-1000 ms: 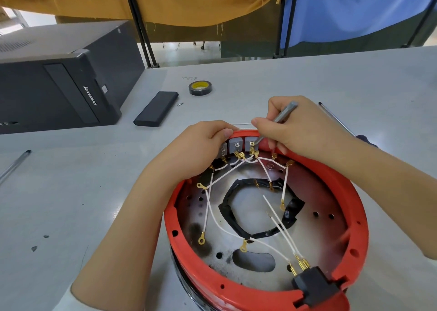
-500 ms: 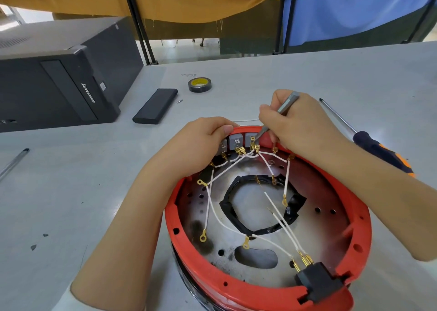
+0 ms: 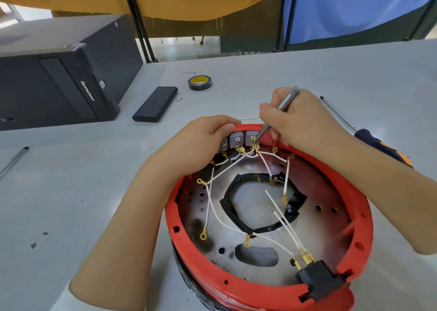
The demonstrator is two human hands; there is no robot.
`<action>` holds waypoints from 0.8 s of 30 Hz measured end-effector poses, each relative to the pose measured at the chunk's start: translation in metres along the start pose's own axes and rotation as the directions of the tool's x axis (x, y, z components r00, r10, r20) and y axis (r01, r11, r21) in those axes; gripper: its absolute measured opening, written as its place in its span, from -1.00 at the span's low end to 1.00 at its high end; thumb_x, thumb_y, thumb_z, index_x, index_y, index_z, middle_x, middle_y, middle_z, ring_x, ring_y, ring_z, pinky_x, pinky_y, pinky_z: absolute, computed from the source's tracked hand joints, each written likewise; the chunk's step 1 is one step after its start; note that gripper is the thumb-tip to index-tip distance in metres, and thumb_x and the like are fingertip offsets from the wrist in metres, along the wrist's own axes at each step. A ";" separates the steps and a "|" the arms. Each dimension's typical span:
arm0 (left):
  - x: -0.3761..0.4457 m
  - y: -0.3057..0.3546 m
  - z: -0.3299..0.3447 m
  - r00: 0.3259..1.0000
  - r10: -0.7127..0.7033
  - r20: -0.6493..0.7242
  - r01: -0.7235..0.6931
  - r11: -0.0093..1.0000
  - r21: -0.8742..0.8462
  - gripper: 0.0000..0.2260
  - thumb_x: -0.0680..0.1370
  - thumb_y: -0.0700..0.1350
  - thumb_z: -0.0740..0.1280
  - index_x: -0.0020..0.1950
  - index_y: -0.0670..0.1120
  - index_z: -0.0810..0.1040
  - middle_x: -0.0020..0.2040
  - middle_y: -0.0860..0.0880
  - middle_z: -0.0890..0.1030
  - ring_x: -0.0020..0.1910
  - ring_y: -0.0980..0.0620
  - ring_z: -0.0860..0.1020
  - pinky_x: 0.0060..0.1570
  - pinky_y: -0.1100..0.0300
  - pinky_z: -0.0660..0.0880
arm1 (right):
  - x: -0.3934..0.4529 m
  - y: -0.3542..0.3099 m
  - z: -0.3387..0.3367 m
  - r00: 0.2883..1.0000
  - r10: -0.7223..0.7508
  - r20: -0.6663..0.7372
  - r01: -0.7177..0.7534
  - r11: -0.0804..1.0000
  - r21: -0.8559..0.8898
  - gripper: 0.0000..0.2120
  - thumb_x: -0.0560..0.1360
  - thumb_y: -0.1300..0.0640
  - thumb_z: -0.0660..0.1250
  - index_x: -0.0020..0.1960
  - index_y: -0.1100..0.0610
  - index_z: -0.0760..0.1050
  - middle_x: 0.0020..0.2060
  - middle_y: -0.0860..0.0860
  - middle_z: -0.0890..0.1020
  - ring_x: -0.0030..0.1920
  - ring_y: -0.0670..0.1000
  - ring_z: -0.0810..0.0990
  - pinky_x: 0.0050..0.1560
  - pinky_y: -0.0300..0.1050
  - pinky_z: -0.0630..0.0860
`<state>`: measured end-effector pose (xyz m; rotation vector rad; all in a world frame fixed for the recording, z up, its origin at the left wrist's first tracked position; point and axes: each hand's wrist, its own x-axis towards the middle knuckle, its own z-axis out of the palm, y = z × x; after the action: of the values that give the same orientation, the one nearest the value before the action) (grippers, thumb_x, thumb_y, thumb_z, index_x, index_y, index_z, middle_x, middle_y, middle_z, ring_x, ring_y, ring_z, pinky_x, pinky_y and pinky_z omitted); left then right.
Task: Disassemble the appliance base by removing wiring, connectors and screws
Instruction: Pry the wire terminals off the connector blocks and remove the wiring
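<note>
The appliance base, a red ring around a metal plate, is lying open side up on the grey worktop, close to the person so the wiring inside is facing them. The left hand is wrapping over the far rim, fingers curled onto the edge beside the grey connector blocks, most likely bracing the base so that it is not sliding under the tool's push. The right hand is pinching a slim grey screwdriver like a pen, its tip angling down onto the brass terminal at the rightmost block; whether the tip is seated in a screw is hard to tell. White wires with brass ring ends are lying loose across the plate, already free at those ends. A bigger screwdriver is lying just behind the right forearm, within easy reach.
</note>
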<state>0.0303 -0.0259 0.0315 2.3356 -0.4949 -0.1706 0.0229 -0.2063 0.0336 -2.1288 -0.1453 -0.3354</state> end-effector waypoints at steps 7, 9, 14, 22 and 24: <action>0.000 -0.001 0.001 0.999 0.028 0.024 -0.028 1.000 0.010 -0.74 0.65 -0.05 0.11 0.27 0.12 0.50 0.18 0.14 0.58 0.16 0.14 0.49 0.15 0.24 0.36 | 0.013 -0.009 -0.004 0.991 0.072 0.111 -0.060 0.993 -0.106 -0.62 0.45 0.16 0.23 -0.54 0.19 0.38 -0.74 0.00 0.40 -0.71 -0.12 0.32 -0.63 -0.43 0.24; 0.001 -0.002 0.001 0.999 0.029 0.025 -0.029 0.999 0.016 -0.74 0.65 -0.05 0.11 0.26 0.13 0.49 0.18 0.14 0.57 0.15 0.15 0.49 0.08 0.31 0.36 | 0.015 -0.010 -0.003 0.987 0.088 0.136 -0.071 0.989 -0.129 -0.61 0.45 0.17 0.21 -0.55 0.19 0.38 -0.76 -0.01 0.37 -0.72 -0.13 0.31 -0.64 -0.44 0.23; 0.002 -0.003 0.001 0.999 0.033 0.015 -0.033 0.999 0.008 -0.75 0.65 -0.06 0.11 0.24 0.14 0.51 0.14 0.16 0.58 0.13 0.16 0.50 0.05 0.40 0.34 | 0.006 -0.003 0.003 0.999 -0.028 -0.019 0.026 0.995 -0.094 -0.69 0.48 0.14 0.22 -0.41 0.15 0.29 -0.62 0.04 0.45 -0.67 -0.09 0.35 -0.55 -0.22 0.34; 0.002 -0.004 0.000 0.999 0.043 0.010 -0.043 0.999 0.000 -0.74 0.65 -0.06 0.11 0.24 0.14 0.51 0.15 0.15 0.59 0.15 0.15 0.49 0.08 0.34 0.36 | -0.003 -0.002 0.004 0.983 -0.182 -0.019 0.175 0.964 -0.202 -0.70 0.52 0.03 0.26 -0.30 0.14 0.31 -0.48 0.09 0.48 -0.48 -0.03 0.41 -0.35 -0.09 0.36; 0.002 -0.004 0.001 0.999 0.046 0.011 -0.046 0.999 0.011 -0.74 0.65 -0.06 0.12 0.25 0.14 0.51 0.16 0.15 0.59 0.14 0.17 0.49 0.04 0.44 0.31 | -0.005 -0.002 0.004 0.980 -0.200 -0.021 0.190 0.954 -0.233 -0.71 0.52 0.02 0.27 -0.29 0.13 0.32 -0.48 0.07 0.48 -0.47 0.01 0.41 -0.34 -0.06 0.38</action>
<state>0.0331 -0.0241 0.0279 2.3328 -0.5553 -0.1593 0.0182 -0.2013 0.0318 -2.3402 -0.3052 -0.5375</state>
